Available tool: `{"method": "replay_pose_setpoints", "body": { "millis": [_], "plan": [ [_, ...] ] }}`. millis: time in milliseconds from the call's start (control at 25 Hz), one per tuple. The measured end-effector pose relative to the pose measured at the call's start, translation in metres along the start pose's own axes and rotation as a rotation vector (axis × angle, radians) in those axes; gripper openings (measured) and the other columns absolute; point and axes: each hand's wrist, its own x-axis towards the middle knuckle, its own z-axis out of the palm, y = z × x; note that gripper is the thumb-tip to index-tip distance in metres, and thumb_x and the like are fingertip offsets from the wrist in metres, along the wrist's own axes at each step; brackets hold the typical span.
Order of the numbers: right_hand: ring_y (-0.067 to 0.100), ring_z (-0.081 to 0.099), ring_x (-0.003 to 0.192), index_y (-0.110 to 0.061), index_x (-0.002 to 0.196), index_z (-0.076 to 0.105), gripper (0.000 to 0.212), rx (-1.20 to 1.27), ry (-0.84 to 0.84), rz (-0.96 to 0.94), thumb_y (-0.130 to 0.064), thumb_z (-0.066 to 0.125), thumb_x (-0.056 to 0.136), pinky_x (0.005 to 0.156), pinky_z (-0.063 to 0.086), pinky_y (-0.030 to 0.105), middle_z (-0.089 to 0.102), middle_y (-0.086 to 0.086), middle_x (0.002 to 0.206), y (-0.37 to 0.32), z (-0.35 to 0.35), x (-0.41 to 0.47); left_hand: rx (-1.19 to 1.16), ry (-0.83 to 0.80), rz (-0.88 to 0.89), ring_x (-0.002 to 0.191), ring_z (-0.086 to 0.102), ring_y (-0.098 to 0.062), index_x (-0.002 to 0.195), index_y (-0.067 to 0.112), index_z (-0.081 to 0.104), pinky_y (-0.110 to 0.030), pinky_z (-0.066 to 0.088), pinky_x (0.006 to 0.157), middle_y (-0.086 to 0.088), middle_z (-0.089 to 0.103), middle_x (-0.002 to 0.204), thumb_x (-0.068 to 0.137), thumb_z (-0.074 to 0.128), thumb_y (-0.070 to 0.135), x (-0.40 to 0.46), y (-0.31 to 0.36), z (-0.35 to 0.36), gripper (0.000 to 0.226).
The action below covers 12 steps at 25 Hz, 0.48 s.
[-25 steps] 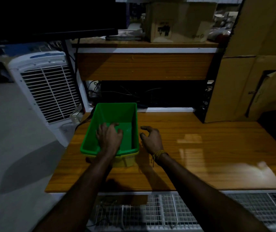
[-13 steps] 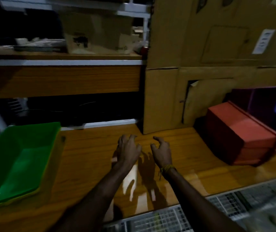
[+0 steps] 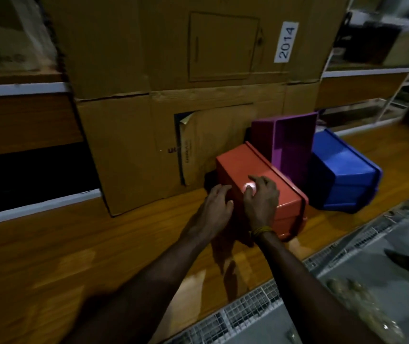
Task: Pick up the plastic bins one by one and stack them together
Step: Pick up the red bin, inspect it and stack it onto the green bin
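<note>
We found a large cardboard box (image 3: 134, 150) standing on the wooden table (image 3: 49, 256), directly beyond both hands, with a second cardboard box (image 3: 173, 40) stacked upon it. That upper box bore a white label (image 3: 286, 42) reading "2014", far above the hands.

Three plastic bins lay on the table at the far right. The blue bin (image 3: 342, 175) sat upside down and tilted, well to the right of the right hand, its rim on the table. The purple bin (image 3: 290, 142) stood on its side beyond and to the right of the right hand, its open mouth facing us, wedged between the blue bin and the cardboard. The red bin (image 3: 255, 167) lay upside down immediately under and beyond the hands, touching the purple bin along its far right edge.

The right hand (image 3: 260, 202) rested on the upturned base of the red bin, fingers spread and bent, pressing down on it; a yellow thread band (image 3: 260, 230) circled the wrist below. The left hand (image 3: 217, 207) was set against the bin's near left side, fingers loosely extended and touching the wall. We could not tell whether either hand had a full grip.

A wire mesh surface (image 3: 260, 306) ran along the table edge, nearer us than both hands.
</note>
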Motion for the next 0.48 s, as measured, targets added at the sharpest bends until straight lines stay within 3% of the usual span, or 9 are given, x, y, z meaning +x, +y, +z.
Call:
{"method": "replay_pose_setpoints", "body": {
  "millis": [120, 240, 360, 480],
  "plan": [
    [0.04, 0.043, 0.134, -0.013, 0.125, 0.063, 0.038, -0.164, 0.065, 0.0, -0.014, 0.06, 0.087, 0.11, 0.034, 0.051, 0.049, 0.023, 0.139, 0.02, -0.012, 0.033, 0.016, -0.048, 0.108, 0.145, 0.032, -0.018, 0.146, 0.021, 0.04, -0.026, 0.026, 0.114, -0.003, 0.035, 0.156, 0.099, 0.049, 0.021, 0.02, 0.021, 0.022, 0.048],
    [0.042, 0.033, 0.142, -0.011, 0.13, 0.058, 0.043, -0.352, -0.002, 0.061, -0.015, 0.059, 0.087, 0.119, 0.018, 0.054, 0.042, 0.029, 0.147, 0.039, -0.011, 0.052, 0.038, -0.102, 0.154, 0.147, 0.028, -0.02, 0.145, 0.021, 0.042, -0.028, 0.023, 0.116, -0.005, 0.033, 0.158, 0.1, 0.048, 0.024, 0.03, 0.027, 0.032, 0.046],
    [0.044, 0.042, 0.135, -0.011, 0.128, 0.058, 0.041, -0.503, -0.064, 0.098, -0.021, 0.058, 0.087, 0.119, 0.019, 0.055, 0.05, 0.03, 0.137, 0.047, -0.003, 0.057, 0.094, -0.12, 0.154, 0.148, 0.023, -0.023, 0.143, 0.018, 0.046, -0.03, 0.018, 0.119, -0.007, 0.031, 0.159, 0.099, 0.051, 0.026, 0.035, 0.02, 0.036, 0.045],
    [0.044, 0.049, 0.124, -0.011, 0.129, 0.058, 0.042, -0.489, -0.019, 0.066, -0.022, 0.059, 0.088, 0.118, 0.021, 0.055, 0.057, 0.029, 0.124, 0.036, 0.002, 0.053, 0.143, -0.053, 0.188, 0.14, 0.036, -0.024, 0.135, 0.016, 0.056, -0.032, 0.027, 0.115, -0.009, 0.044, 0.148, 0.096, 0.054, 0.027, 0.032, 0.017, 0.025, 0.04]
  ]
}}
